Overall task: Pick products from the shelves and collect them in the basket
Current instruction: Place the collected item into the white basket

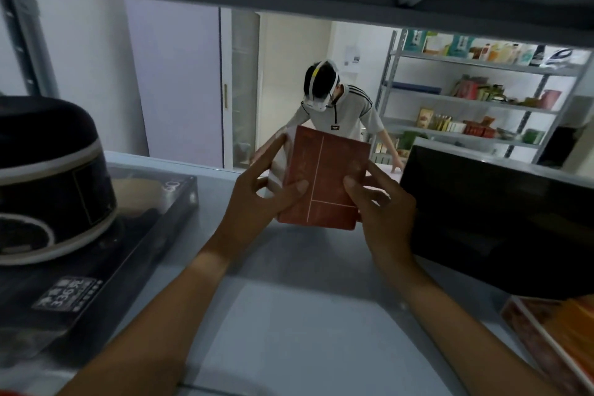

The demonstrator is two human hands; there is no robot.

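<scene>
over shelf [289, 254], red box [324, 177] between left hand [260, 199], right hand [382, 202].

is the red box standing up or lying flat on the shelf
Upright. The red box stands on its bottom edge, broad face to the camera, left hand and right hand gripping its sides.

It is dim and gray where I reach into the shelf [289, 267], and the far room [353, 51] is much brighter, so the light comes from back there. The black pot [48, 177] and black box [482, 209] look like dark blobs. The picture is soft, and the edges bend and blur.
</scene>
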